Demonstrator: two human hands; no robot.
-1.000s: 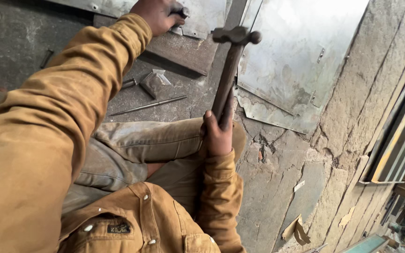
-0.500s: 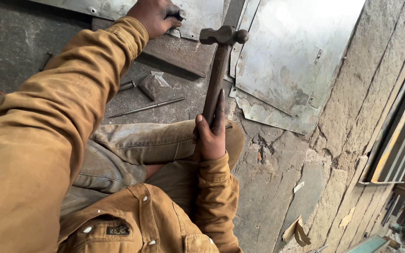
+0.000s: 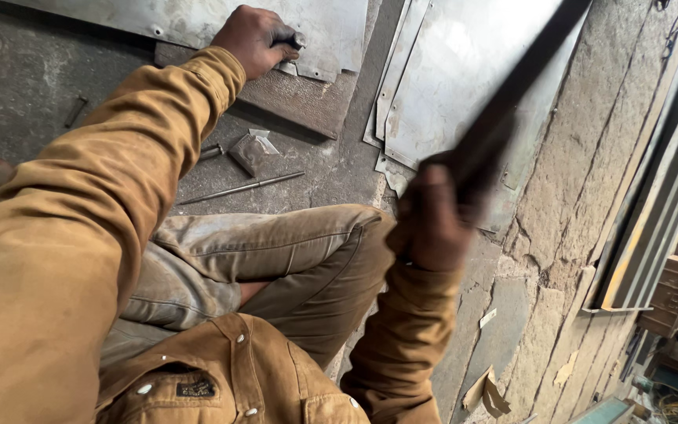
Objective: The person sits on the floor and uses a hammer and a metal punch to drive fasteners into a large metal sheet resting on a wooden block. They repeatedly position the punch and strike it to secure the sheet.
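right hand point(image 3: 433, 224): fist closed round blurred hammer handle point(image 3: 504, 118), head cut off at top edge
left hand point(image 3: 254, 39): grips small dark tool point(image 3: 296, 41), probably a punch, mostly hidden, on metal sheet point(image 3: 198, 20) on floor point(image 3: 41, 78)

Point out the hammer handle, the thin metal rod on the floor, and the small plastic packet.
hammer handle point(image 3: 512, 102), head view, mid-shaft.
thin metal rod point(image 3: 241, 188), head view, its middle.
small plastic packet point(image 3: 251, 149), head view, its centre.

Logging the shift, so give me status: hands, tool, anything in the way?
Left hand pins small punch on metal sheet. Right hand grips raised hammer handle, blurred. Nothing between.
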